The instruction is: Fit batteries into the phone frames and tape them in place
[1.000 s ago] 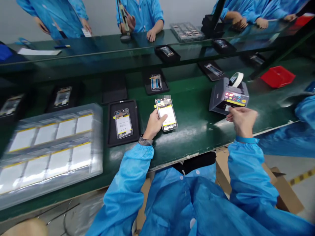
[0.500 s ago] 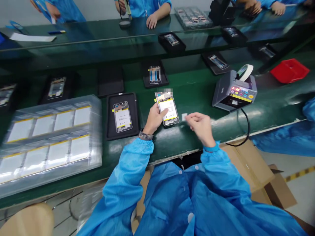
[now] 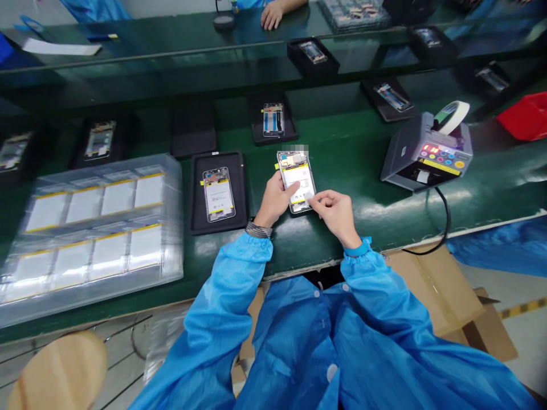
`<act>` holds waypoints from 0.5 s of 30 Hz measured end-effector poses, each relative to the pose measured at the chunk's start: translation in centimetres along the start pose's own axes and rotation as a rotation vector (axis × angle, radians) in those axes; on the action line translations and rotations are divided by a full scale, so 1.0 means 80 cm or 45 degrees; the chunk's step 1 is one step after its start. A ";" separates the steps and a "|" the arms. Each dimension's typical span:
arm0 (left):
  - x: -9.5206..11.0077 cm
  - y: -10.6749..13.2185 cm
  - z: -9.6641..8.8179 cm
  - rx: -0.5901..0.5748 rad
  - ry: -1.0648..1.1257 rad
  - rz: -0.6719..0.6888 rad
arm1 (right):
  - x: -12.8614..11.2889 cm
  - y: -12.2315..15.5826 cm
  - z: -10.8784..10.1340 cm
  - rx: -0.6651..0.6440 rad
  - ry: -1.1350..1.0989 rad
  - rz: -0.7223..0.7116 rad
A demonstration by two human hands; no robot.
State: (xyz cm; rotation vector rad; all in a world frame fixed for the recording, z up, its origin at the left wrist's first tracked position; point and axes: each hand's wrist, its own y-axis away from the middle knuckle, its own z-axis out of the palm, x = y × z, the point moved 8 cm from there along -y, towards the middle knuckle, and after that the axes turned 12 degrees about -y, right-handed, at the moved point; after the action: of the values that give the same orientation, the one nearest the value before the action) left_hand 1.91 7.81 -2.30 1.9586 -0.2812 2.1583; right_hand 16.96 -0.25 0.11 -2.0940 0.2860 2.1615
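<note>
An open phone body (image 3: 296,176) with a white battery and yellow tabs lies on the green belt (image 3: 350,154) in front of me. My left hand (image 3: 274,200) grips its left edge, thumb on the battery. My right hand (image 3: 335,212) is pinched on a small piece of tape (image 3: 308,196) and presses it at the phone's lower right corner. A grey tape dispenser (image 3: 427,154) with coloured buttons and a white roll stands to the right.
A black tray (image 3: 197,196) holding another phone body lies left of mine. Stacked clear trays of white batteries (image 3: 94,222) fill the left. More black trays with phone bodies (image 3: 273,121) sit further back. A red bin (image 3: 525,117) is at right. Another person's hand (image 3: 271,14) rests across the bench.
My right hand came from the tape dispenser leftward with a small piece of tape and now rests at the phone's lower corner. My left hand kept hold of the phone.
</note>
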 end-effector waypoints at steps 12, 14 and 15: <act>-0.002 -0.001 0.001 -0.016 0.015 0.008 | 0.000 -0.002 -0.002 -0.016 0.025 0.002; -0.002 -0.001 0.002 -0.025 0.030 0.007 | 0.000 -0.002 -0.004 -0.018 0.013 0.013; -0.002 -0.002 0.002 -0.027 0.032 0.007 | 0.001 -0.002 -0.004 -0.022 0.007 0.019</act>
State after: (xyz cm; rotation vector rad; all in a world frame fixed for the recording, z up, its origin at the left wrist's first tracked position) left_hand 2.11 7.89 -2.40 1.9205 -0.3042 2.1727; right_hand 17.30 -0.12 0.04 -2.1140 0.2855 2.1748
